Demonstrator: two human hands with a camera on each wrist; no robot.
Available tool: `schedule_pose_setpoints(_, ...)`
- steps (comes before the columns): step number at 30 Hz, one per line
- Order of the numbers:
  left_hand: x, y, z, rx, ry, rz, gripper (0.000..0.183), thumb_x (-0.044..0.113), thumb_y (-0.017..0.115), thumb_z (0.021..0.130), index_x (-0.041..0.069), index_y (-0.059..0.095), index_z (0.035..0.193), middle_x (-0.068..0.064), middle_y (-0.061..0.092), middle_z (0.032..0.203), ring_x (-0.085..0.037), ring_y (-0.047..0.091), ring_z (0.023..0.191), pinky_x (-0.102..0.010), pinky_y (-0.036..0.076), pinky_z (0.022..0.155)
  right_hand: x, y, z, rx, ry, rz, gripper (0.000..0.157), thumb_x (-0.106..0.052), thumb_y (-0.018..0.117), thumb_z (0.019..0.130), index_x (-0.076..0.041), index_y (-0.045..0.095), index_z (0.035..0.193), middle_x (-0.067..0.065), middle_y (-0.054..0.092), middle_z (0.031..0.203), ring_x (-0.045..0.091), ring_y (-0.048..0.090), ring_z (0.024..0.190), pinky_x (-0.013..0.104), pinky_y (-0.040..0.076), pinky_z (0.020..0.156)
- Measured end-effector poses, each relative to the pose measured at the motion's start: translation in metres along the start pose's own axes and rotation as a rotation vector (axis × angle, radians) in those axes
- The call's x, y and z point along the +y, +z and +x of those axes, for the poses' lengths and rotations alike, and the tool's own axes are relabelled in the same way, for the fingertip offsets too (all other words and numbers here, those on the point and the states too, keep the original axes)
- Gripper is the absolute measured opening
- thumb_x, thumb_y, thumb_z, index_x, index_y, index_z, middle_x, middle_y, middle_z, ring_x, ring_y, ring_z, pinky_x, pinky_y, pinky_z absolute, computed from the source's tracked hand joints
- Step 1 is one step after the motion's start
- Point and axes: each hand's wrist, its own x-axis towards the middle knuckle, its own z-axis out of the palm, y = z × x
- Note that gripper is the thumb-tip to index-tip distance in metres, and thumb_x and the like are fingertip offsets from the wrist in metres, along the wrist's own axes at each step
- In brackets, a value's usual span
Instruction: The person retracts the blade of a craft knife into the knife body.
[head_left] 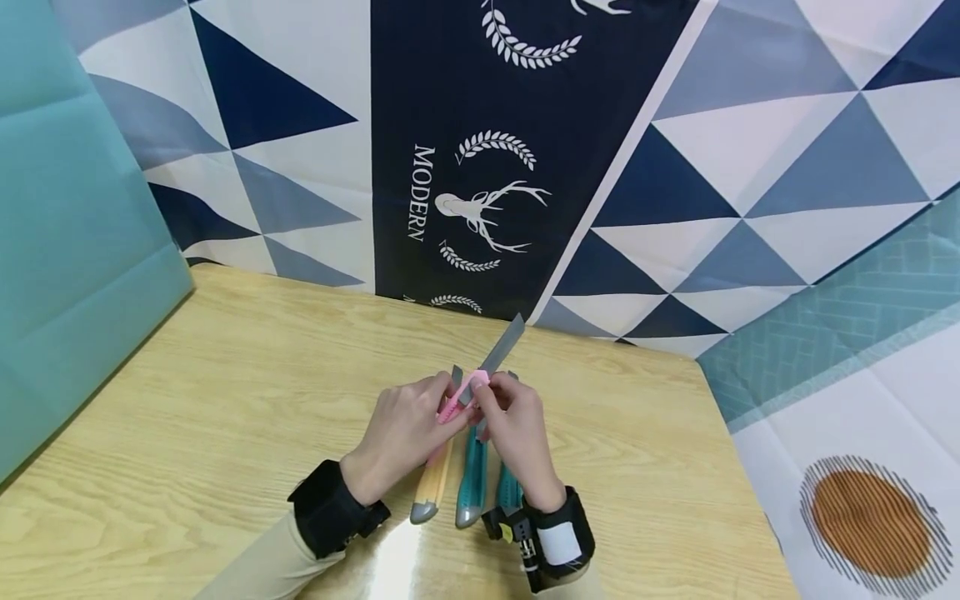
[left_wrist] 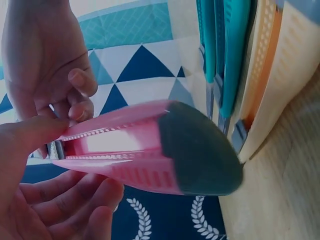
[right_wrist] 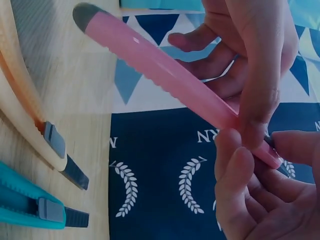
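A pink utility knife (left_wrist: 135, 175) with a dark grey end cap (left_wrist: 205, 155) is held up above the table between both hands. My left hand (head_left: 408, 425) grips its front part, thumb on one side and fingers on the other, near the metal slider (left_wrist: 56, 149). My right hand (head_left: 521, 425) pinches the knife's front end with thumb and fingers. A long grey blade (head_left: 504, 346) points up and away past the fingertips in the head view. Where the blade meets the handle is mostly covered by fingers.
Below the hands, a yellow-orange utility knife (head_left: 431, 492), a teal utility knife (head_left: 472, 475) and a second teal one (head_left: 508, 487) lie side by side on the wooden table (head_left: 255, 400). Patterned cloth (head_left: 300, 167) stands behind the table's far edge; a teal panel (head_left: 82, 233) borders the left.
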Motion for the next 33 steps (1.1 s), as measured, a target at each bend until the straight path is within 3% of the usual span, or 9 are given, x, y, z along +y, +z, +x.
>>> schedule_pose_setpoints(3, 0.001, 0.001, 0.001, -0.041, -0.05, -0.107, 0.035, 0.042, 0.08, 0.08, 0.013, 0.06, 0.081, 0.009, 0.048, 0.057, 0.001, 0.039, 0.048, -0.012, 0.025, 0.043, 0.002, -0.003, 0.0, 0.022, -0.023, 0.006, 0.02, -0.017, 0.058, 0.1, -0.004, 0.07, 0.092, 0.016, 0.066, 0.072, 0.011, 0.056, 0.048, 0.027, 0.052, 0.042)
schedule_pose_setpoints(7, 0.0, -0.002, 0.004, -0.165, -0.199, -0.351, 0.025, 0.038, 0.074, 0.087, 0.015, 0.064, 0.088, 0.006, 0.062, 0.069, -0.001, 0.053, 0.06, -0.013, 0.041, 0.053, 0.005, -0.007, 0.0, 0.045, -0.044, 0.029, 0.019, -0.016, 0.058, 0.1, -0.003, 0.071, 0.095, 0.018, 0.066, 0.071, 0.007, 0.057, 0.051, 0.026, 0.051, 0.041)
schedule_pose_setpoints(10, -0.005, -0.004, 0.006, -0.257, -0.262, -0.521, 0.019, 0.032, 0.066, 0.094, 0.014, 0.068, 0.094, 0.001, 0.068, 0.081, -0.006, 0.06, 0.072, -0.017, 0.047, 0.062, 0.006, -0.009, 0.001, 0.057, -0.064, 0.041, 0.017, -0.013, 0.059, 0.099, -0.001, 0.072, 0.097, 0.019, 0.066, 0.073, 0.008, 0.06, 0.055, 0.025, 0.052, 0.041)
schedule_pose_setpoints(14, -0.015, -0.003, 0.007, -0.372, -0.248, -0.653, 0.022, 0.027, 0.056, 0.101, 0.009, 0.07, 0.102, -0.004, 0.071, 0.089, -0.01, 0.062, 0.08, -0.019, 0.048, 0.068, 0.008, -0.013, 0.001, 0.074, -0.086, 0.055, 0.017, -0.012, 0.059, 0.099, 0.0, 0.071, 0.101, 0.02, 0.066, 0.077, 0.013, 0.062, 0.059, 0.025, 0.053, 0.043)
schedule_pose_setpoints(18, -0.022, 0.003, 0.005, -0.537, -0.247, -0.813, 0.032, 0.028, 0.047, 0.105, 0.005, 0.067, 0.113, -0.013, 0.07, 0.092, -0.014, 0.062, 0.082, -0.021, 0.049, 0.071, 0.008, -0.018, 0.002, 0.087, -0.105, 0.074, 0.019, -0.013, 0.058, 0.1, 0.001, 0.07, 0.101, 0.021, 0.065, 0.078, 0.013, 0.062, 0.061, 0.026, 0.055, 0.046)
schedule_pose_setpoints(21, -0.024, 0.009, 0.002, -0.68, -0.311, -1.048, 0.04, 0.031, 0.039, 0.108, 0.002, 0.061, 0.125, -0.024, 0.068, 0.103, -0.026, 0.068, 0.093, -0.032, 0.057, 0.085, 0.009, -0.023, 0.003, 0.098, -0.12, 0.071, 0.02, -0.015, 0.056, 0.101, 0.002, 0.069, 0.101, 0.021, 0.064, 0.076, 0.011, 0.06, 0.059, 0.025, 0.053, 0.045)
schedule_pose_setpoints(24, -0.023, 0.014, -0.001, -0.779, -0.393, -1.237, 0.046, 0.037, 0.034, 0.108, 0.005, 0.054, 0.135, -0.026, 0.065, 0.118, -0.032, 0.068, 0.106, -0.046, 0.056, 0.095, 0.01, -0.028, 0.004, 0.113, -0.125, 0.074, 0.021, -0.015, 0.056, 0.101, 0.001, 0.068, 0.101, 0.021, 0.063, 0.073, 0.014, 0.058, 0.054, 0.025, 0.05, 0.043)
schedule_pose_setpoints(28, -0.021, 0.017, -0.005, -0.837, -0.405, -1.29, 0.047, 0.041, 0.032, 0.108, 0.014, 0.048, 0.141, -0.025, 0.062, 0.124, -0.023, 0.068, 0.104, -0.045, 0.06, 0.088, 0.01, -0.031, 0.005, 0.108, -0.127, 0.092, 0.022, -0.017, 0.054, 0.102, 0.001, 0.067, 0.101, 0.02, 0.06, 0.07, 0.02, 0.054, 0.051, 0.024, 0.047, 0.041)
schedule_pose_setpoints(33, -0.017, 0.023, -0.007, -0.853, -0.395, -1.333, 0.045, 0.039, 0.032, 0.108, 0.017, 0.046, 0.145, -0.021, 0.064, 0.119, -0.019, 0.068, 0.099, -0.034, 0.063, 0.073, 0.008, -0.029, 0.004, 0.077, -0.119, 0.117, 0.023, -0.02, 0.051, 0.104, -0.001, 0.065, 0.104, 0.011, 0.052, 0.059, 0.012, 0.046, 0.042, 0.023, 0.039, 0.035)
